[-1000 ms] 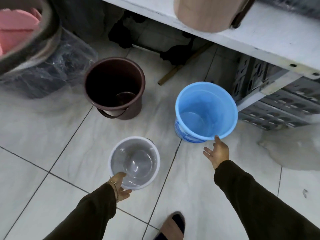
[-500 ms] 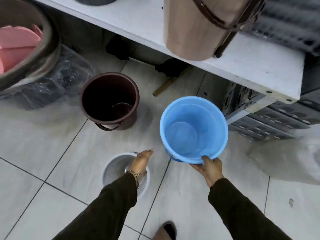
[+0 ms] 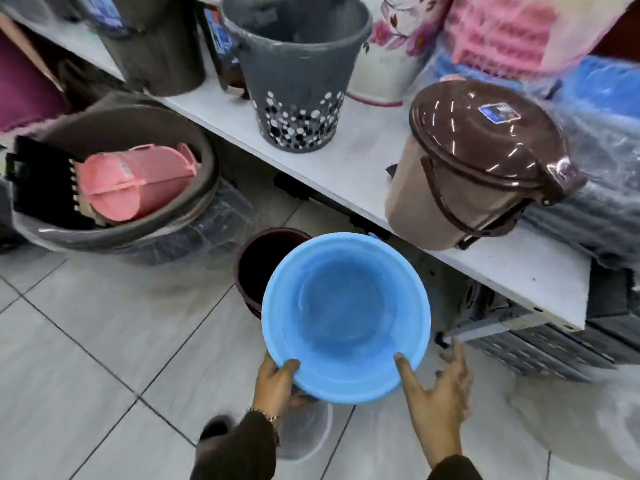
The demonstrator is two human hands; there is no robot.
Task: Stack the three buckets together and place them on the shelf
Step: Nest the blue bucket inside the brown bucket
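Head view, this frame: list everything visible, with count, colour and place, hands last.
Blue bucket: 1, light blue, held up above the floor.
Brown bucket: 1, dark brown, on the floor behind the blue one.
Clear bucket: 1, translucent white, on the floor below the blue one.
Shelf: 1, white, crossing the upper frame.
Grey bucket: 1, grey with dots, on the shelf.
Lidded bin: 1, tan with brown lid, on the shelf's right.
Tub: 1, brown, holding pink items, left.
Left hand: on the blue rim.
Right hand: thumb inside the rim, fingers spread.
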